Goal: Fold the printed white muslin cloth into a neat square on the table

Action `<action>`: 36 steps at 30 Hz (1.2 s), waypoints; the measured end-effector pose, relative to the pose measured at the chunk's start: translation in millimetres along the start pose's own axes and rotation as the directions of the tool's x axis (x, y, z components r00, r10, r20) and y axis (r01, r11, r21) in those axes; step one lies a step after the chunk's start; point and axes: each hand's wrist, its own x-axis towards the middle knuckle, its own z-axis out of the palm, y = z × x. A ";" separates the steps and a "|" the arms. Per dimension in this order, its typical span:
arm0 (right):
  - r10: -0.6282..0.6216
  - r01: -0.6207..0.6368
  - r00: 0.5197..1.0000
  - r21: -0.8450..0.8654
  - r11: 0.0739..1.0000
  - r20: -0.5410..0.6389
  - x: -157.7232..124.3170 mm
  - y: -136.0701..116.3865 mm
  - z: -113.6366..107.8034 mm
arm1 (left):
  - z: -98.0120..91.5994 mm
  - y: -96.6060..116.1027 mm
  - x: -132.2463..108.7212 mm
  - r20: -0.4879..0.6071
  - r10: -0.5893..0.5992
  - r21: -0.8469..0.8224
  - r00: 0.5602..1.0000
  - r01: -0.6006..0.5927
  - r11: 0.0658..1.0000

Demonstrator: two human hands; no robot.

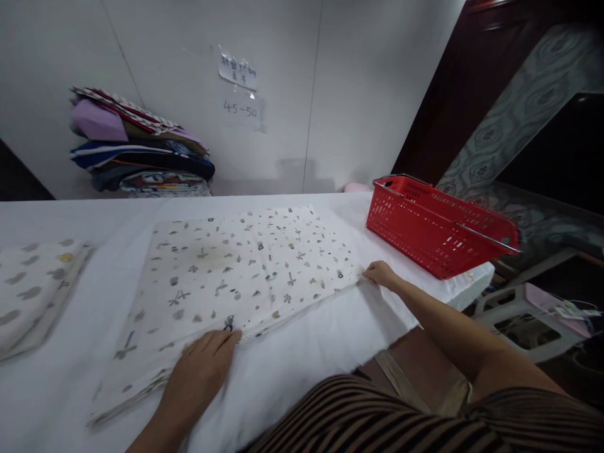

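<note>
A white cloth printed with small grey, black and yellow motifs lies folded in layers across the table. My right hand pinches its near right corner between thumb and fingers. Along the near edge, my left hand rests with its fingers lying flat on the fabric; its thumb is hidden. Loose layers show at the near left corner of the cloth. To the far left lies another folded white cloth with larger grey spots and a yellow one.
A red plastic basket with metal handles stands at the table's right end. Several folded fabrics are stacked against the wall at the back left. White covering drapes the table. Right of it, a stool stands lower down.
</note>
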 end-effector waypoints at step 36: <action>0.081 -0.133 0.950 0.156 0.979 0.302 12.5 4.8 -7.1 | -2.4 -0.9 1.9 -0.026 0.037 -0.009 0.999 -0.037 0.999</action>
